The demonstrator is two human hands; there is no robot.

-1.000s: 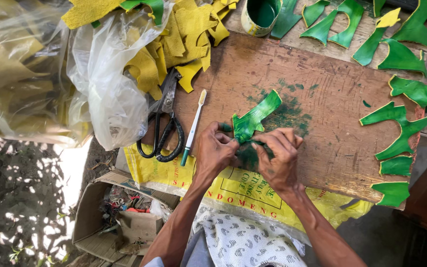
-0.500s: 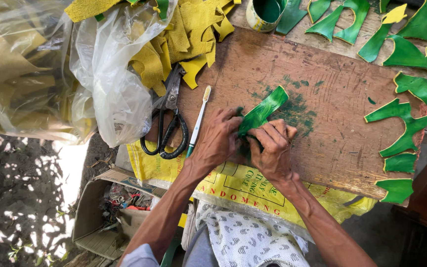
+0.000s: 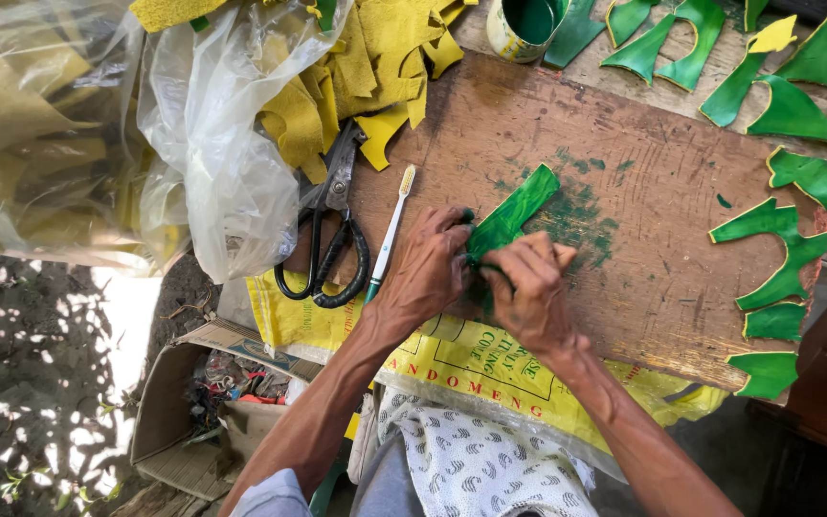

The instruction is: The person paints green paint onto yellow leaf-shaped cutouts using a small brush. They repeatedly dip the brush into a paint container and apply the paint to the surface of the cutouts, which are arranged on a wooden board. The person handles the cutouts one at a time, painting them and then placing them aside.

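1. Both hands are down on the wooden board [image 3: 624, 230], working one green cut piece [image 3: 514, 215]. It lies on the green-stained patch of the board, tilted, with its far end pointing up and to the right.

2. The left hand [image 3: 428, 273] has its fingers curled onto the near end of the green cut piece, pinning it down. The fingertips look smeared with green.

3. The right hand [image 3: 528, 292] is bunched up tight just beside the left, fingers clenched over the lower part of the same piece. Can't tell whether there's anything small pinched inside that fist, since the knuckles hide it.

4. So only the upper half of the piece is really visible; the bottom disappears under both hands.

5. Left of the hands lies a toothbrush [image 3: 390, 235] with a green handle end, and beside that a pair of black-handled scissors [image 3: 327, 239], blades partly tucked under yellow scraps [image 3: 356, 77].

6. A clear plastic bag [image 3: 222, 144] slumps over the left of the board, and the stuff inside is too blurry to make out beyond yellowish.

7. Green pot [image 3: 524, 24] at the top is cut off by the frame.

8. More finished green shapes [image 3: 777, 249] sit along the right edge, well apart from the hands, with some cropped at the top.

9. A yellow printed sack [image 3: 452, 359] hangs off the near edge over the person's lap.
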